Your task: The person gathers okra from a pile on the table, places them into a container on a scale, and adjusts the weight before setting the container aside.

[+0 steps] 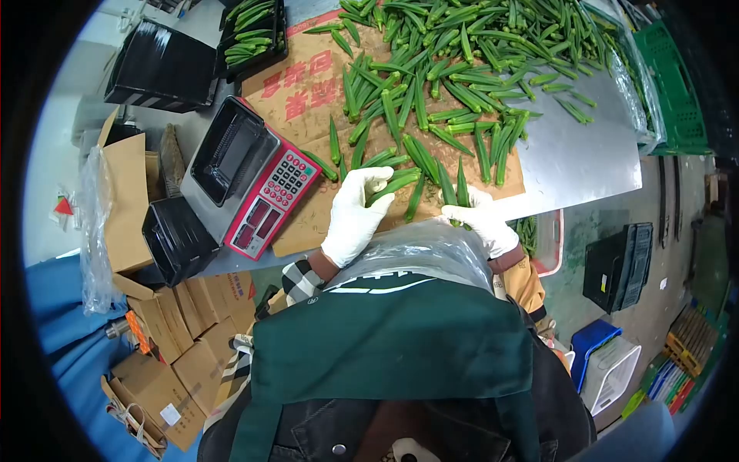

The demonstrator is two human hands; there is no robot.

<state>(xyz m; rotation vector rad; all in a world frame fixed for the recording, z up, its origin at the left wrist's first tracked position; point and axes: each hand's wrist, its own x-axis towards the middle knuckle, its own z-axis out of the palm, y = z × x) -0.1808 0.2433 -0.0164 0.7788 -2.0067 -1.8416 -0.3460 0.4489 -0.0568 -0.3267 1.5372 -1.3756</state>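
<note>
Both hands wear white gloves and reach forward, close in front of the chest. The left hand (354,219) stretches out with its forearm angled up and inward, its fingers (376,183) curled closed. The right hand (485,223) lies palm down, fingers bent inward, wrist drawn near the body.

okra pods (394,186) | green, slender, tapered | held at cardboard sheet (308,92) near edge

Smooth white gloves cover my left hand (352,219) and right hand (486,225); waxy okra (431,85), matt cardboard (308,85), dull metal worktop (577,158).
</note>
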